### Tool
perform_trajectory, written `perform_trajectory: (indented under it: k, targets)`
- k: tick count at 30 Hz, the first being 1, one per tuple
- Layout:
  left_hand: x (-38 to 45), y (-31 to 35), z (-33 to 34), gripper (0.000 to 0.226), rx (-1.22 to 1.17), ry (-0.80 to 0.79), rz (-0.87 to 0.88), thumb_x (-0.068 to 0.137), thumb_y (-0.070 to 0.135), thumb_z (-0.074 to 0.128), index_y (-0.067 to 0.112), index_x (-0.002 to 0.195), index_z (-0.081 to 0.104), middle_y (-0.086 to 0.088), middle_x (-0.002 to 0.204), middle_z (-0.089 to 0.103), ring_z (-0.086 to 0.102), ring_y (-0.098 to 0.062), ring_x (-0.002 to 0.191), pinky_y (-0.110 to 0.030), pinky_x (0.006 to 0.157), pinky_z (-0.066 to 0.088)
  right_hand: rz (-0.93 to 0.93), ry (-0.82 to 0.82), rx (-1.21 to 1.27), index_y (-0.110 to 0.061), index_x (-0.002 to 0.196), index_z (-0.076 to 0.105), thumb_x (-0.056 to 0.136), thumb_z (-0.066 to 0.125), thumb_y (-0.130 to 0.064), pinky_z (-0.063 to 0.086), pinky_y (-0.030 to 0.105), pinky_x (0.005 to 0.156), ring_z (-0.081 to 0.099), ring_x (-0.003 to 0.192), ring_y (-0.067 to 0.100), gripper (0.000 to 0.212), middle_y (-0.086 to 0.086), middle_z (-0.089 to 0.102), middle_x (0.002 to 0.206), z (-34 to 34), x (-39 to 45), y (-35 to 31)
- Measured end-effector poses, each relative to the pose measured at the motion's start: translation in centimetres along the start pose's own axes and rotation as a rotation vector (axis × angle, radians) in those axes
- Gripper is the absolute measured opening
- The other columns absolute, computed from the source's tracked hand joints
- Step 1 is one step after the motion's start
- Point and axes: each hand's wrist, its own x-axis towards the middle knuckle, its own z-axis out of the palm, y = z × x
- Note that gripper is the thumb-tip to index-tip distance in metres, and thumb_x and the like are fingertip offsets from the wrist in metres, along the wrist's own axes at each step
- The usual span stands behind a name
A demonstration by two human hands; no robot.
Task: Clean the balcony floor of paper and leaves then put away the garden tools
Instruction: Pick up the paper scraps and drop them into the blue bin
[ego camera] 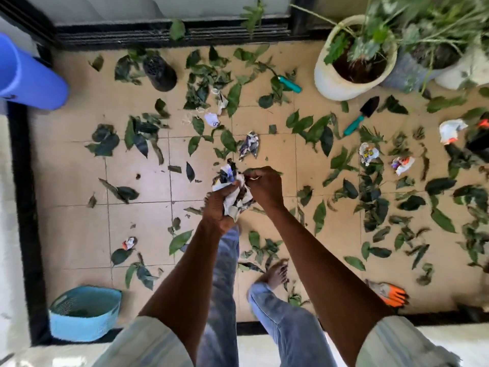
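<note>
My left hand point(218, 207) is shut on a bundle of crumpled paper and leaves point(232, 188) above the middle of the tan tiled floor point(79, 181). My right hand point(264, 185) pinches the same bundle from the right, with a green leaf at its fingertips. Green leaves point(317, 131) lie scattered over the whole floor. Crumpled paper scraps lie loose: one just beyond my hands point(249, 145), others at the right point(368, 152), point(402, 165), point(449, 130) and at the lower left point(129, 243). A teal-handled trowel point(361, 116) and another teal-handled tool point(289, 84) lie near the pots.
A light blue basket point(84, 313) stands at the lower left corner. A white plant pot point(344, 72) and more pots stand at the upper right. A black pot point(159, 72) lies on its side. An orange glove point(389, 294) lies at the right. A blue cylinder point(26, 78) stands at the left.
</note>
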Motion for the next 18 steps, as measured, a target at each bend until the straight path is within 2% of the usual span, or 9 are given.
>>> perform_trajectory:
  k: [2, 5, 6, 8, 9, 11, 13, 15, 18]
  targets:
    - [1.4, 2.3, -1.0, 0.020, -0.005, 0.083, -0.010, 0.092, 0.008, 0.051, 0.008, 0.079, 0.066, -0.010, 0.065, 0.064, 0.061, -0.021, 0.055, -0.026, 0.054, 0.050, 0.008, -0.140, -0.032, -0.001, 0.084, 0.077, 0.083, 0.066, -0.007, 0.047, 0.030, 0.078, 0.064, 0.089, 0.029, 0.012, 0.016, 0.072, 0.087, 1.1, 2.4, -1.6]
    - [3.5, 5.2, -1.8, 0.012, -0.026, 0.167, 0.016, 0.088, 0.006, 0.058, 0.005, 0.096, 0.067, -0.012, 0.082, 0.073, 0.071, -0.023, 0.075, -0.034, 0.076, 0.059, 0.104, -0.356, 0.064, -0.020, 0.053, 0.057, 0.083, 0.058, 0.000, 0.033, 0.029, 0.061, 0.048, 0.060, 0.020, 0.036, -0.004, 0.048, 0.051, 2.3, 5.3, -4.2]
    - [4.4, 6.1, -2.1, 0.014, -0.022, 0.192, 0.029, 0.089, 0.005, 0.057, 0.004, 0.098, 0.067, -0.012, 0.085, 0.074, 0.071, -0.023, 0.078, -0.034, 0.082, 0.058, 0.151, -0.400, 0.129, -0.022, 0.052, 0.055, 0.084, 0.057, 0.001, 0.034, 0.029, 0.058, 0.045, 0.052, 0.015, 0.039, -0.006, 0.045, 0.048, 2.7, 6.4, -4.9]
    - [5.9, 8.0, -2.6, 0.015, 0.014, 0.244, 0.009, 0.092, 0.009, 0.056, 0.004, 0.102, 0.066, -0.011, 0.088, 0.073, 0.070, -0.021, 0.078, -0.033, 0.080, 0.058, 0.292, -0.437, 0.295, -0.015, 0.074, 0.068, 0.086, 0.052, 0.007, 0.041, 0.021, 0.051, 0.049, 0.044, 0.005, 0.029, -0.006, 0.054, 0.050, 3.5, 8.6, -5.7]
    - [6.6, 8.8, -2.7, 0.018, 0.014, 0.255, -0.003, 0.092, 0.011, 0.056, 0.003, 0.106, 0.064, -0.013, 0.093, 0.070, 0.070, -0.021, 0.076, -0.032, 0.075, 0.058, 0.343, -0.415, 0.370, -0.010, 0.086, 0.071, 0.086, 0.051, 0.008, 0.043, 0.017, 0.051, 0.054, 0.047, 0.004, 0.027, -0.005, 0.061, 0.054, 3.8, 9.7, -5.5]
    - [8.5, 10.0, -3.4, 0.025, 0.003, 0.276, 0.009, 0.089, 0.010, 0.059, 0.001, 0.112, 0.059, -0.020, 0.106, 0.059, 0.068, -0.020, 0.068, -0.027, 0.065, 0.058, 0.416, -0.284, 0.515, -0.003, 0.095, 0.071, 0.085, 0.054, 0.006, 0.048, 0.021, 0.058, 0.061, 0.060, 0.014, 0.022, 0.001, 0.068, 0.065, 4.3, 11.6, -4.3]
    - [10.5, 10.8, -4.2, 0.023, -0.001, 0.307, -0.002, 0.081, 0.010, 0.065, 0.003, 0.103, 0.063, -0.019, 0.101, 0.061, 0.069, -0.021, 0.069, -0.029, 0.071, 0.059, 0.468, -0.131, 0.546, -0.003, 0.096, 0.070, 0.081, 0.061, 0.001, 0.049, 0.026, 0.060, 0.061, 0.063, 0.019, 0.018, 0.009, 0.067, 0.073, 5.0, 13.5, -2.0]
    - [12.5, 11.1, -4.7, 0.014, 0.009, 0.365, 0.001, 0.085, 0.005, 0.063, 0.005, 0.099, 0.064, -0.010, 0.082, 0.070, 0.068, -0.021, 0.074, -0.029, 0.074, 0.058, 0.514, -0.079, 0.420, -0.009, 0.096, 0.069, 0.073, 0.068, -0.006, 0.051, 0.029, 0.060, 0.063, 0.068, 0.023, 0.024, 0.010, 0.066, 0.079, 5.7, 15.5, 0.6]
    - [15.7, 11.0, -4.9, 0.012, 0.005, 0.364, -0.032, 0.093, -0.001, 0.053, 0.005, 0.101, 0.060, -0.004, 0.068, 0.068, 0.067, -0.015, 0.059, -0.022, 0.052, 0.054, 0.448, -0.106, 0.097, -0.014, 0.111, 0.064, 0.069, 0.078, -0.018, 0.052, 0.036, 0.076, 0.063, 0.093, 0.029, 0.045, 0.011, 0.066, 0.102, 7.4, 19.2, 4.4]
